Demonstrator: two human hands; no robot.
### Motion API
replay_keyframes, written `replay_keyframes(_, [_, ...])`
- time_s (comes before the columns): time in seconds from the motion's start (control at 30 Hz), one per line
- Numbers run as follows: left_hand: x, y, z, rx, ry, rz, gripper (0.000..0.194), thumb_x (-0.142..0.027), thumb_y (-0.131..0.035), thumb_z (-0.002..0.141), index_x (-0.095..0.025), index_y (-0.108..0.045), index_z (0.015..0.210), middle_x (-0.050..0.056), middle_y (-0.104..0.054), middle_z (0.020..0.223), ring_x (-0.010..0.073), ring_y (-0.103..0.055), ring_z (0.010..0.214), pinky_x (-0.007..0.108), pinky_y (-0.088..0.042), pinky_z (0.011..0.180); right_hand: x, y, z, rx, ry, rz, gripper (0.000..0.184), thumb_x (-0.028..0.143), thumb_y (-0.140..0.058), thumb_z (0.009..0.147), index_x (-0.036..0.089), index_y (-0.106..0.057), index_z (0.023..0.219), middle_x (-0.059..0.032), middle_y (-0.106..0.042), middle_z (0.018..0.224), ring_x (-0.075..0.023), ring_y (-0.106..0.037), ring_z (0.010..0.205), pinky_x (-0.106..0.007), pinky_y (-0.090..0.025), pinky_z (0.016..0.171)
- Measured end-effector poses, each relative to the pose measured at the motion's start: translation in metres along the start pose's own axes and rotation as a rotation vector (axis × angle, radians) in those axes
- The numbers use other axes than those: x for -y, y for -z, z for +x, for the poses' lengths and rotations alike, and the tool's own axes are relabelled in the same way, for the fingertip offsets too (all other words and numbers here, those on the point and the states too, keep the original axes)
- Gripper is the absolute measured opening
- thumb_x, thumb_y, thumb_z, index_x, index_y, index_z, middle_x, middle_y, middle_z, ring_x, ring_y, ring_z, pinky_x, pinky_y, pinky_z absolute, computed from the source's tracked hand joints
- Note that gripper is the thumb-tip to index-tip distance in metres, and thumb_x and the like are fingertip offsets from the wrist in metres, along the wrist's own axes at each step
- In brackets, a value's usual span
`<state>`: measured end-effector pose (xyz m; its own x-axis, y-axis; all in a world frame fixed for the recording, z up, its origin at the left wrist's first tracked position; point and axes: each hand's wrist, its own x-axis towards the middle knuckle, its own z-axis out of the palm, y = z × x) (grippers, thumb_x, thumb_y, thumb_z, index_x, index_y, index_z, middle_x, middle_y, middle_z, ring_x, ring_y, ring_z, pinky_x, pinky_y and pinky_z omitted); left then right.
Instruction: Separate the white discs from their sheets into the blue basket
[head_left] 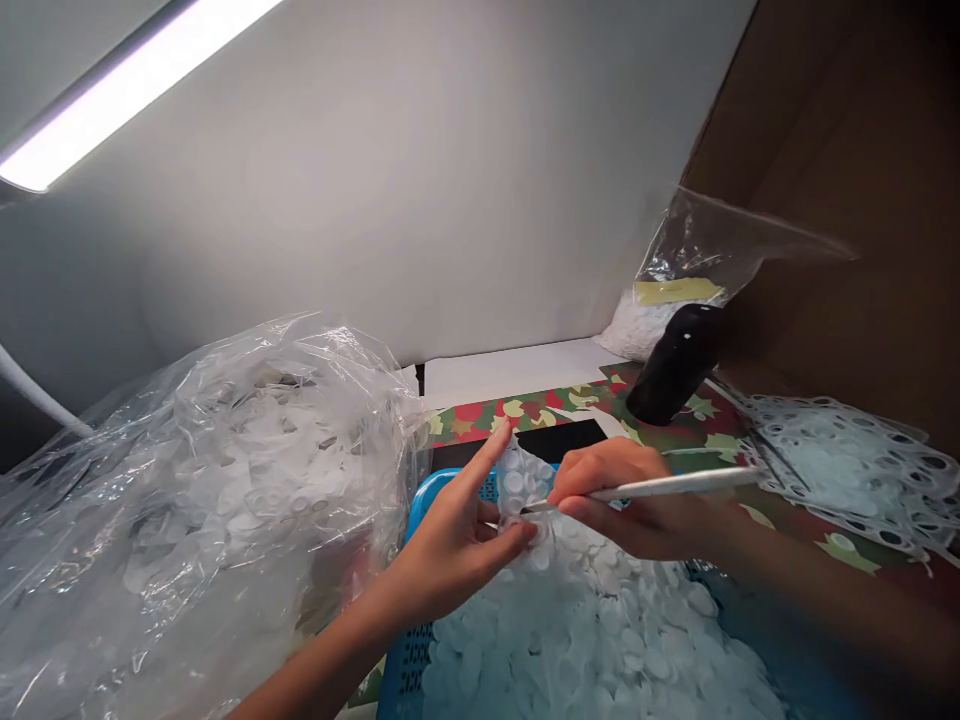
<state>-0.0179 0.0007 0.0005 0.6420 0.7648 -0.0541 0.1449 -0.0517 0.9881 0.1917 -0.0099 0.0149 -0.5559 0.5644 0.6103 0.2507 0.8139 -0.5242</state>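
Observation:
Above a heap of small translucent white discs (585, 630), my left hand (454, 530) grips a translucent plastic sheet of round pieces (519, 476). Its thumb lies below the sheet's face and the index finger stretches up along the left edge. My right hand (630, 495) is closed around a slim white-handled tool with a pointed metal tip (682, 484), held like a pen. The tip meets the sheet near its lower right part; whether it pierces the plastic I cannot tell. A blue perforated basket (416, 500) holds the discs under both hands.
A big clear bag (247, 480) of white plastic pieces bulges at the left. Right of the basket stand a tilted black bottle-like object (667, 375) and a pile of looped plastic scraps (840, 465). Behind is a clear bag with white contents (637, 325). A lamp (142, 90) shines overhead.

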Motion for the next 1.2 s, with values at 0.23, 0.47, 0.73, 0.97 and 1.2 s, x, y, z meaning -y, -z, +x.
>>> replay_keyframes(0.23, [-0.001, 0.0, -0.001, 0.021, 0.002, 0.019, 0.084, -0.022, -0.059, 0.084, -0.027, -0.003, 0.146, 0.001, -0.057, 0.076, 0.0076, -0.04, 0.054, 0.02, -0.034, 0.047, -0.003, -0.002, 0.0, 0.084, 0.109, -0.079, 0.009, 0.021, -0.051, 0.091, 0.014, -0.056, 0.088, -0.001, -0.059, 0.071, -0.0086, -0.051, 0.06, -0.02, -0.038, 0.055])
replay_keyframes(0.47, [0.004, 0.0, 0.0, 0.014, -0.022, 0.008, 0.081, -0.022, -0.058, 0.084, -0.029, -0.006, 0.145, -0.002, -0.052, 0.069, 0.0064, -0.034, 0.051, 0.019, -0.029, 0.044, 0.005, -0.002, 0.006, 0.198, 0.203, -0.33, 0.016, 0.023, -0.049, 0.093, 0.014, -0.057, 0.082, -0.0011, -0.059, 0.07, -0.0084, -0.046, 0.056, -0.021, -0.033, 0.051])
replay_keyframes(0.73, [0.004, -0.001, -0.001, 0.014, -0.082, 0.01, 0.081, -0.023, -0.06, 0.082, -0.039, -0.01, 0.143, 0.012, -0.038, 0.135, 0.005, -0.049, 0.062, 0.023, -0.044, 0.054, -0.002, -0.002, 0.004, 0.229, 0.156, -0.416, 0.018, 0.022, -0.046, 0.094, 0.016, -0.057, 0.081, 0.0001, -0.057, 0.069, -0.0097, -0.046, 0.06, -0.023, -0.033, 0.054])
replay_keyframes(0.97, [0.003, 0.0, -0.001, 0.005, -0.048, -0.011, 0.078, -0.021, -0.058, 0.083, -0.039, -0.012, 0.143, 0.01, -0.04, 0.136, 0.0067, -0.05, 0.063, 0.022, -0.044, 0.054, -0.001, 0.0, 0.002, 0.015, -0.012, -0.25, 0.016, 0.024, -0.047, 0.094, 0.016, -0.058, 0.086, -0.0004, -0.059, 0.073, -0.0082, -0.052, 0.062, -0.021, -0.038, 0.058])
replay_keyframes(1.2, [-0.002, 0.001, 0.001, 0.051, 0.01, -0.066, 0.082, -0.023, -0.057, 0.085, -0.028, -0.003, 0.146, 0.001, -0.056, 0.076, 0.0092, -0.044, 0.057, 0.021, -0.034, 0.049, 0.01, 0.003, -0.001, -0.218, 0.02, -0.224, 0.013, 0.019, -0.048, 0.09, 0.019, -0.053, 0.078, 0.0026, -0.058, 0.061, -0.0083, -0.053, 0.052, -0.021, -0.038, 0.049])
